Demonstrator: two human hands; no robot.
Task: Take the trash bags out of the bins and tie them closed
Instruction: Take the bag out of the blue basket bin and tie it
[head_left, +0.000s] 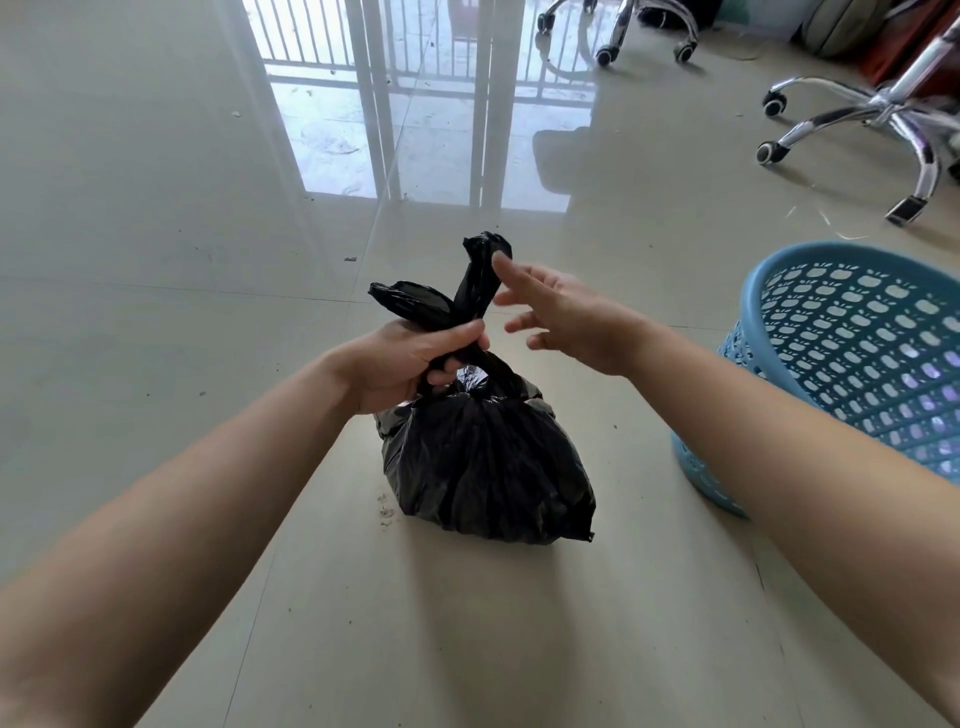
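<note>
Left hand (400, 364) grips black bag (483, 462) neck, hiding knot; bin (831, 364) cropped.

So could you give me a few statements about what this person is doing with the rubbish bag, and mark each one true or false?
1. The black trash bag sits on the floor, outside the blue bin. True.
2. The left hand grips the bag's twisted neck. True.
3. The right hand is clenched around the bag. False: its fingers are spread open, next to one upright end of the bag.
4. The blue bin holds another black bag. False: no bag shows in the part of it that is visible.
5. Chrome wheeled chair bases stand behind the bin. True.
</note>
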